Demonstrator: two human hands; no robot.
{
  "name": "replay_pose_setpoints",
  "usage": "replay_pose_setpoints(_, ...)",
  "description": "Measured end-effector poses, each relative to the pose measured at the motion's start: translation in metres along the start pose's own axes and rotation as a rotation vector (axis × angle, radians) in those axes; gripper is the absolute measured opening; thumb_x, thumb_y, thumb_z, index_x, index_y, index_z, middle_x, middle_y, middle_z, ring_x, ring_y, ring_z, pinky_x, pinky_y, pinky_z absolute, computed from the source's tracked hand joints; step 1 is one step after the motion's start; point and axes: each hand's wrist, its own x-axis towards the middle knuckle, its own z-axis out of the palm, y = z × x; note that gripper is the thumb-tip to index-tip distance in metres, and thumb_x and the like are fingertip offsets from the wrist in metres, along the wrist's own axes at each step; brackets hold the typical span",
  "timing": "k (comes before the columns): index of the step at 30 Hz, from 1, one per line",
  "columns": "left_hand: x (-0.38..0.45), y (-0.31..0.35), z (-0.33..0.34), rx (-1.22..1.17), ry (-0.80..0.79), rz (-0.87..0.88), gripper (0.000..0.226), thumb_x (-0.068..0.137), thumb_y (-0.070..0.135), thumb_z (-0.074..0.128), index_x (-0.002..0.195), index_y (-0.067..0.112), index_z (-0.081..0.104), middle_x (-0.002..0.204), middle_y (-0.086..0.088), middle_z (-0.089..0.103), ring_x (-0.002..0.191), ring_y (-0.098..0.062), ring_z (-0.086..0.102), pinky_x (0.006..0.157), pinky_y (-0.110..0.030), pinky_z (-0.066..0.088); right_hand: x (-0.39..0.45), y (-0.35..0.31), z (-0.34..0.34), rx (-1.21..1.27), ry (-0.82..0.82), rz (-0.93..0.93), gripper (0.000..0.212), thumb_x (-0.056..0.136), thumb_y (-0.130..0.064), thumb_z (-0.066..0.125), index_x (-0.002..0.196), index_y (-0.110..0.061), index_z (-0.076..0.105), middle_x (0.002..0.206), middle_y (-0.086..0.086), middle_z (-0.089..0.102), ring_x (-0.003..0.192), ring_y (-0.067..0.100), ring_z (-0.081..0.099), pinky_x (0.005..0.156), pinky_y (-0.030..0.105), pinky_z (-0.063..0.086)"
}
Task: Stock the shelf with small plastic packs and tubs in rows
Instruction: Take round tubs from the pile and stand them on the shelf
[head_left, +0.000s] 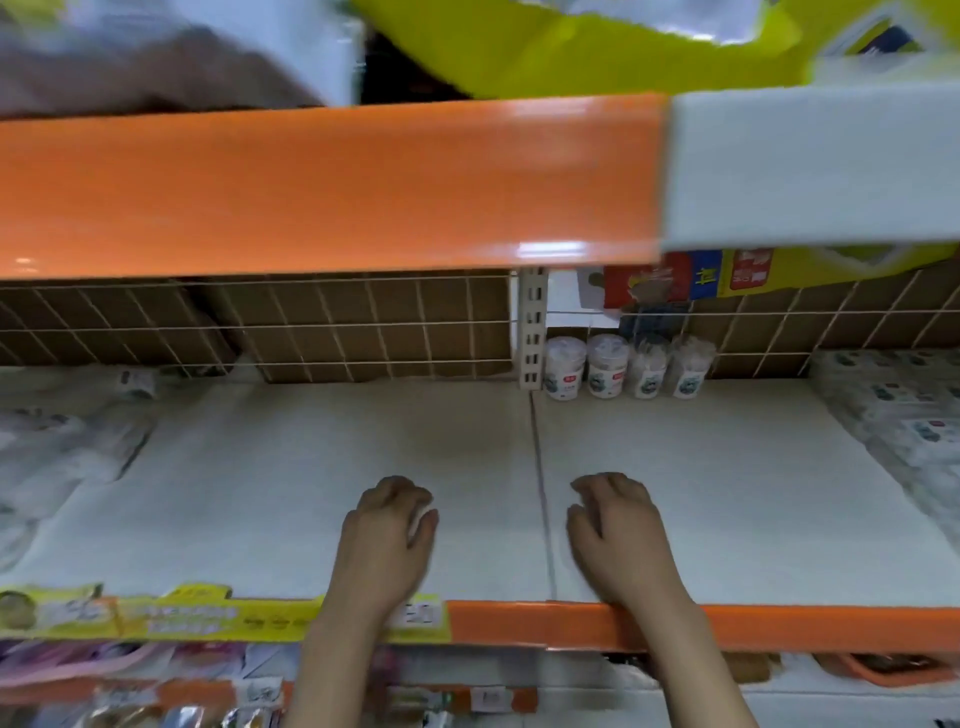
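- a white shelf (260, 493) fills the middle of the view, with an orange front edge and, on its left part, a yellow-green price strip (156, 613).
- both forearms reach over that front edge onto the shelf, one either side of a seam between two shelf boards.
- the left hand (389, 530) lies knuckles up with fingers curled; something small and white shows at its fingertips, but blur hides what it is, and i cannot tell if the hand grips it.
- the right hand (613, 519) lies just right of the seam, fingers loosely bent and apart, holding nothing.
- four small tubs (626, 366) stand in a row at the back of the shelf, against a wire grid (363, 325), well beyond the right hand.
- blurred white plastic packs (909, 415) lie along the far right of the shelf, well apart from both hands.
- more pale wrapped packs (62, 447) lie at the far left.
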Motion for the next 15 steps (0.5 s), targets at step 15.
replay_pose_setpoints(15,-0.012,-0.159,-0.078,0.032,0.016,-0.068,0.031,0.085,0.027,0.055,0.109,0.013,0.068,0.11,-0.005,0.065,0.099,-0.032,0.06,0.081,-0.041,0.05,-0.003,-0.173,0.095,0.077,-0.046,-0.065,0.047,0.076,-0.037,0.039,0.101,-0.011,0.068,0.096,0.008,0.066,0.093,0.033,0.059,0.081,0.035,0.049)
